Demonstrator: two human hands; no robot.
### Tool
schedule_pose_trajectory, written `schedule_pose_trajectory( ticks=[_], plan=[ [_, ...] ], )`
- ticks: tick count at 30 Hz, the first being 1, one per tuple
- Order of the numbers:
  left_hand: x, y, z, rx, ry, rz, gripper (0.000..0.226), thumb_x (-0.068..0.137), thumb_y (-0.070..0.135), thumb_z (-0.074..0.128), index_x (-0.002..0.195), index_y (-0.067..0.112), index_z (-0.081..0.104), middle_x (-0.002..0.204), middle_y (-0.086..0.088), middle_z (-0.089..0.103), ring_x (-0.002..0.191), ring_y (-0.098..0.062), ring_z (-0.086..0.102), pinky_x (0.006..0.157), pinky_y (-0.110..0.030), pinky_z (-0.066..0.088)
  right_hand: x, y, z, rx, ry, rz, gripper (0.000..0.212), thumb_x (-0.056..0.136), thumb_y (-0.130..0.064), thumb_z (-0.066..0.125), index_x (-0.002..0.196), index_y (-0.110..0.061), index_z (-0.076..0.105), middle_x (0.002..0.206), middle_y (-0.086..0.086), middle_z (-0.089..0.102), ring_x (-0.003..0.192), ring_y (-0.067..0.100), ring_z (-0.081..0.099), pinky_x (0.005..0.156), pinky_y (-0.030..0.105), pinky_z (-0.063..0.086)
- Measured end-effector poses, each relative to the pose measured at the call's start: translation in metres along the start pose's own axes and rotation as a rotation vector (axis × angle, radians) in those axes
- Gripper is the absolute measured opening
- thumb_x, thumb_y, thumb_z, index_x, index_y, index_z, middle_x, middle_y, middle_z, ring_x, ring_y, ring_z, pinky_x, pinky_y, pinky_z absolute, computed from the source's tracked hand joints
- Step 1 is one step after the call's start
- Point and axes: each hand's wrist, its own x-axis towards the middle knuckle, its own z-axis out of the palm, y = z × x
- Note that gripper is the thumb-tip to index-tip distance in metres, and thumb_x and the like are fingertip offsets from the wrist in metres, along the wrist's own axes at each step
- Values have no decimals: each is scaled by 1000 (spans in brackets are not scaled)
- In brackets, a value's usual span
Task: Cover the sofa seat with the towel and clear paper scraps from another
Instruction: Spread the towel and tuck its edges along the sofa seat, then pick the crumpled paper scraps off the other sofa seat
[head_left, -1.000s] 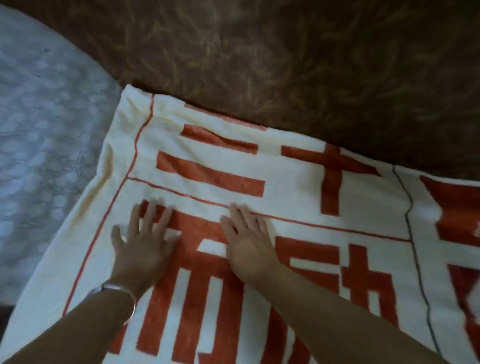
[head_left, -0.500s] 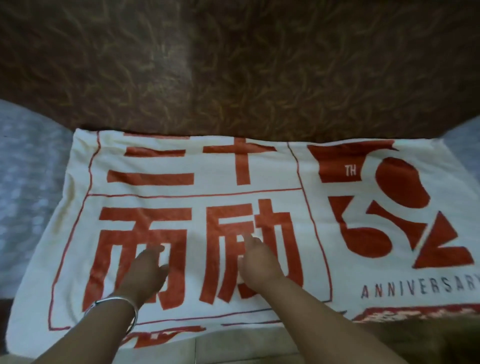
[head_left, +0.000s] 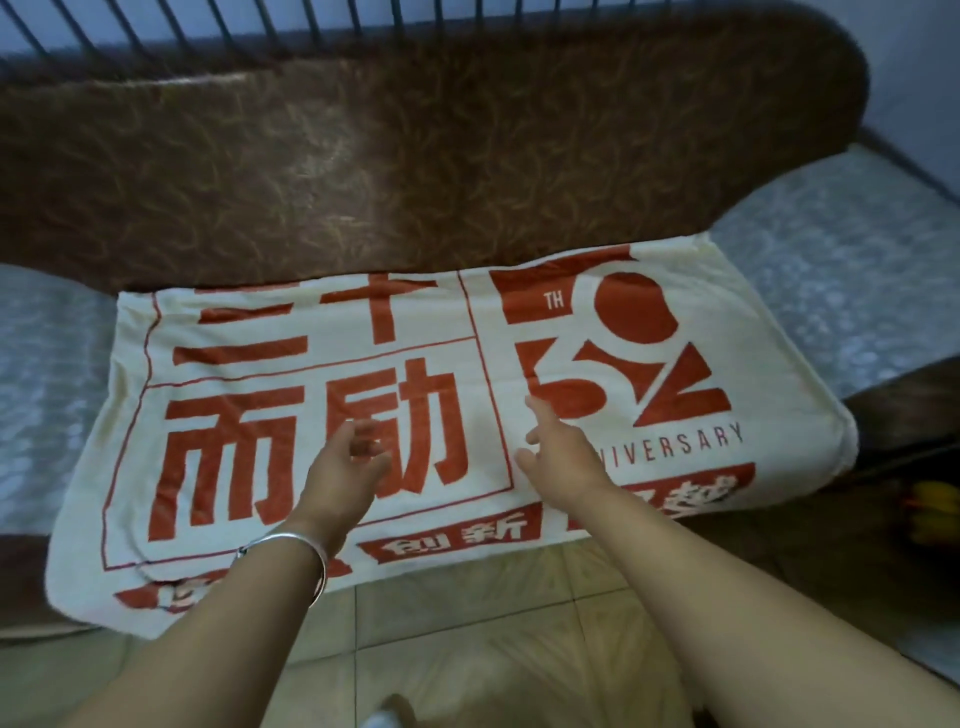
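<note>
A cream towel (head_left: 306, 364) with large red characters and the word ANNIVERSARY lies spread flat over the sofa seat, its front edge hanging over the seat front. My left hand (head_left: 345, 467), with a silver bangle on the wrist, hovers over the towel's middle with loosely curled fingers and holds nothing. My right hand (head_left: 558, 457) is just to its right, fingers apart, index finger stretched toward the red number. Neither hand presses the cloth. No paper scraps show.
The brown patterned sofa backrest (head_left: 415, 171) rises behind the towel. Pale blue-white cushioned armrests (head_left: 841, 280) flank the seat on both sides. Beige floor tiles (head_left: 467, 623) lie below. Dark furniture with something yellow (head_left: 930, 509) stands at the right.
Both hands have lifted off the towel and drawn back toward me. The view has pulled back and up, so the whole towel, the backrest and the floor now show.
</note>
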Motion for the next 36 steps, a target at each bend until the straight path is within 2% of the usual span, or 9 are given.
schedule_pose_trajectory(
  ticks=[5,11,16,19,23,25,28,34,36],
  plan=[
    [-50,26,12,-49,-3,31,37,95,17,49,132,21,45,128,-5,56,108,-21,59,89,-33,51,-52,11,-38,126,39,0,58,97,-25,49,149,-24,23,134,11,55,117,26,57,95,33,46],
    [-101,41,36,-89,-65,91,34,97,19,45,131,17,45,112,-4,61,100,-18,63,89,-32,54,-118,18,-55,189,134,-19,50,100,-28,38,147,-18,26,103,3,58,81,13,55,73,28,48],
    [-140,49,47,-94,-107,153,33,97,20,46,130,17,46,111,-4,62,96,-15,63,72,-22,52,-166,27,-69,204,237,5,50,99,-27,38,147,-16,27,103,5,60,86,16,58,72,29,48],
    [-175,59,52,-104,-164,193,34,97,20,46,131,16,45,111,-5,61,100,-18,63,78,-26,53,-204,32,-76,263,287,24,48,99,-29,40,145,-19,30,102,4,60,91,24,67,79,39,58],
    [-221,74,73,-111,-229,230,35,97,21,45,131,15,44,113,-5,60,103,-20,63,89,-34,54,-248,46,-86,320,336,37,49,97,-31,44,143,-19,32,101,9,65,90,29,69,81,48,58],
    [-245,82,85,-118,-268,250,34,98,20,43,131,15,43,111,-3,59,105,-21,62,87,-32,54,-271,55,-95,345,368,34,48,97,-33,45,141,-18,33,99,9,66,88,26,69,79,47,59],
    [-275,92,107,-110,-303,301,32,98,20,44,130,16,44,114,-2,57,103,-17,62,72,-21,54,-304,69,-109,380,426,33,49,98,-36,43,141,-17,33,103,3,63,92,18,68,81,40,60],
    [-341,106,157,-96,-358,405,31,95,18,50,126,18,48,115,-1,58,95,-13,65,82,-28,57,-376,109,-131,349,536,65,48,98,-37,42,140,-16,35,96,-3,58,87,15,64,67,23,53],
    [-373,107,177,-105,-403,416,30,95,15,50,124,16,49,108,0,58,96,-18,66,84,-29,57,-408,131,-137,343,589,105,51,96,-40,44,141,-18,35,106,5,64,96,20,65,77,31,54]
  ],
)
